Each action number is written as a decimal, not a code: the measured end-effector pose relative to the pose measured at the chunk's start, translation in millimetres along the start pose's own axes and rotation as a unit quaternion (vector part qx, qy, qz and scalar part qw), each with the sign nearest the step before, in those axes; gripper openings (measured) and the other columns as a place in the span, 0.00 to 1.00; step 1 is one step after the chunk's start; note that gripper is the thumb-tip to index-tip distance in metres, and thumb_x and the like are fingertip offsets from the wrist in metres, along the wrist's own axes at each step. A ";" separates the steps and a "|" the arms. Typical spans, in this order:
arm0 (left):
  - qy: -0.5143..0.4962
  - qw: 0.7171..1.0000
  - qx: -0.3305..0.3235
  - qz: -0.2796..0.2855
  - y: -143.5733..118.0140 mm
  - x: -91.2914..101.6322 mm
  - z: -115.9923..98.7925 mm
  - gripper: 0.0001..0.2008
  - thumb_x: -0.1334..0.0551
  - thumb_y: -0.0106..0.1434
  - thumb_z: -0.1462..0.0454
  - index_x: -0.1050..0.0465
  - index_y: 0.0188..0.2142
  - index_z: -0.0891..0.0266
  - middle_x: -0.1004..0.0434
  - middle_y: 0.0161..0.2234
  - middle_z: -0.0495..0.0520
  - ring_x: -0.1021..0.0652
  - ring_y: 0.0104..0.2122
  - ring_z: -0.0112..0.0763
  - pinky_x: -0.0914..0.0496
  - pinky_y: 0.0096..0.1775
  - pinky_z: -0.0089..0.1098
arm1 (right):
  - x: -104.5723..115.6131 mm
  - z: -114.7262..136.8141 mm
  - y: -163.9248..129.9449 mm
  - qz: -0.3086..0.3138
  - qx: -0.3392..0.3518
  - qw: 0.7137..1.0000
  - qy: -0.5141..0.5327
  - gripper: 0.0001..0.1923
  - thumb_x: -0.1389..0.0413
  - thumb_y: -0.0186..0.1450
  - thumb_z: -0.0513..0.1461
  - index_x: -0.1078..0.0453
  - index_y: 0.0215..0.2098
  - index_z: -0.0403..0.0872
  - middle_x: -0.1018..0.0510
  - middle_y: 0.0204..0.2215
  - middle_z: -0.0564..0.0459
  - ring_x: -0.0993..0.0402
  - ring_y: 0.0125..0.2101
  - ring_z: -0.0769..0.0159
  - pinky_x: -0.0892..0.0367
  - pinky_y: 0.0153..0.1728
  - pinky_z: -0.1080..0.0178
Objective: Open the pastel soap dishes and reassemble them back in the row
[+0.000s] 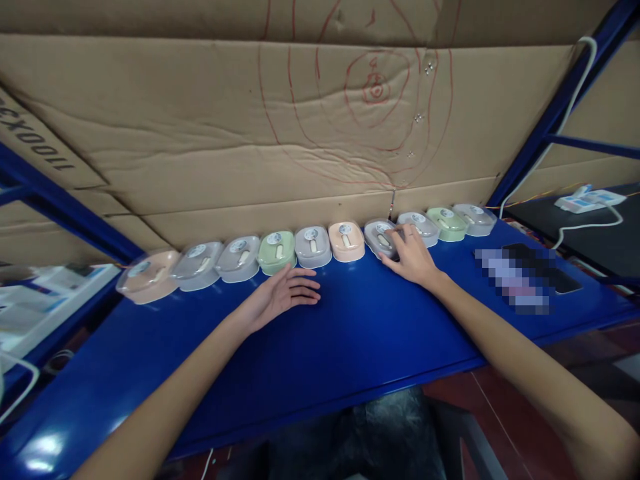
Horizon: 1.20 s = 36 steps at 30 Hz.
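Observation:
A row of small lidded plastic boxes with clear tops and round stickers runs along the back of the blue table (350,333). My right hand (413,257) grips a grey box (379,233), its thumb at the front edge and its fingers over the lid's right side. A peach box (347,241) stands just left of that one. My left hand (285,293) hovers over the table with fingers spread and nothing in it. Nearest to it are a green box (277,252) and a grey box (313,247).
Behind the row rises a cardboard panel (200,113) with red rings drawn on it. A dark flat object (565,270), partly blurred out, lies at the right. Blue metal posts (540,133) frame the table, and a white cable (565,120) hangs along the right one.

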<state>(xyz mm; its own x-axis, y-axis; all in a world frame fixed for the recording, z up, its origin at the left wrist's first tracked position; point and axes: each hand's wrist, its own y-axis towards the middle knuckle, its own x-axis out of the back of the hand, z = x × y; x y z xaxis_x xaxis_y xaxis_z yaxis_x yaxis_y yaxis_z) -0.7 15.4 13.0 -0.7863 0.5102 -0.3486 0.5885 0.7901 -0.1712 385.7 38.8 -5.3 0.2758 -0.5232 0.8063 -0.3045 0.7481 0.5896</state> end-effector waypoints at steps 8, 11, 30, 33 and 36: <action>0.001 1.000 0.010 0.002 -1.6 9.5 1.1 0.26 0.40 0.78 0.47 0.22 0.60 0.66 0.16 0.52 0.70 0.15 0.49 0.52 0.21 0.52 0.47 | -2.7 14.6 -0.4 0.013 -0.079 0.996 0.039 0.30 0.42 0.71 0.51 0.35 0.64 0.43 0.36 0.65 0.28 0.37 0.65 0.32 0.34 0.63 0.34; 0.002 1.000 0.010 -0.007 -3.8 9.9 0.4 0.26 0.39 0.78 0.49 0.22 0.61 0.66 0.16 0.52 0.70 0.15 0.49 0.53 0.20 0.51 0.47 | -4.2 19.7 0.2 0.018 -0.110 0.992 0.057 0.29 0.41 0.70 0.50 0.36 0.63 0.44 0.36 0.64 0.28 0.33 0.63 0.32 0.32 0.61 0.34; 0.016 0.998 0.039 -0.043 -8.5 14.4 -7.3 0.24 0.37 0.76 0.51 0.23 0.63 0.63 0.15 0.52 0.68 0.14 0.47 0.50 0.17 0.49 0.43 | -3.0 42.3 2.6 0.034 -0.162 0.984 0.072 0.30 0.41 0.69 0.45 0.38 0.66 0.43 0.40 0.68 0.25 0.32 0.59 0.30 0.31 0.57 0.30; 0.014 0.998 0.045 -0.043 -9.2 18.3 -6.3 0.24 0.38 0.77 0.51 0.23 0.64 0.63 0.16 0.53 0.68 0.15 0.47 0.49 0.17 0.50 0.43 | -3.4 43.9 2.7 0.041 -0.163 0.983 0.074 0.31 0.40 0.69 0.45 0.38 0.66 0.43 0.41 0.68 0.25 0.31 0.58 0.31 0.31 0.57 0.30; 0.011 0.998 0.048 -0.038 -9.2 22.1 -5.9 0.25 0.39 0.77 0.51 0.24 0.65 0.63 0.16 0.53 0.69 0.15 0.47 0.49 0.17 0.50 0.44 | -4.1 43.6 2.9 0.028 -0.165 0.982 0.090 0.30 0.40 0.68 0.45 0.39 0.66 0.47 0.40 0.67 0.27 0.31 0.57 0.31 0.31 0.55 0.28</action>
<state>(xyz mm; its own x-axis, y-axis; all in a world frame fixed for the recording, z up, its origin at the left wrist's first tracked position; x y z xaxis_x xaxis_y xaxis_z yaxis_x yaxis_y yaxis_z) -24.6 21.4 12.3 -0.8322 0.4583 -0.3120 0.5421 0.7907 -0.2845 344.0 25.3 -4.8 0.4336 -0.4196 0.7975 -0.0197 0.8803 0.4740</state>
